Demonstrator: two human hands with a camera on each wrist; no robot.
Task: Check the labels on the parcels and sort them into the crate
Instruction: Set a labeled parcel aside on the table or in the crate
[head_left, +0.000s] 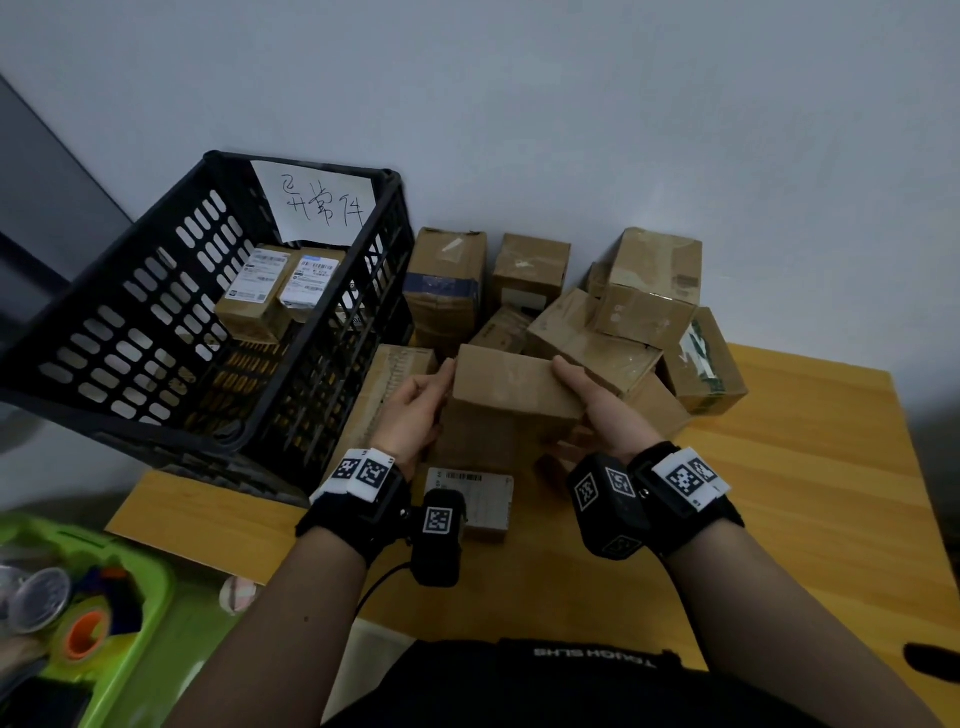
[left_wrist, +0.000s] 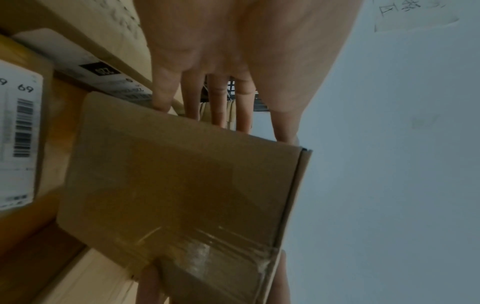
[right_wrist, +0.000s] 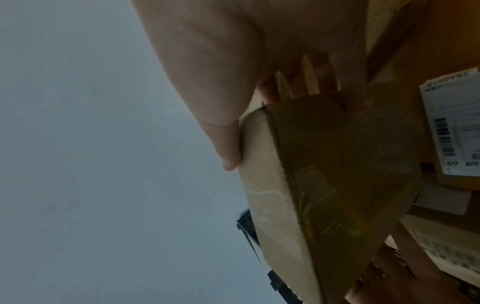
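I hold a plain brown cardboard parcel above the table with both hands. My left hand grips its left end, thumb on top and fingers underneath. My right hand grips its right end in the same way. No label shows on the faces turned toward me. In the left wrist view the parcel shows a taped seam. In the right wrist view the parcel is seen edge on. The black slotted crate stands to the left, with a handwritten paper sign and two labelled parcels inside.
A pile of several brown parcels lies against the wall behind my hands. A small parcel with a white barcode label lies on the wooden table under my wrists. A green bin with tape rolls sits at lower left.
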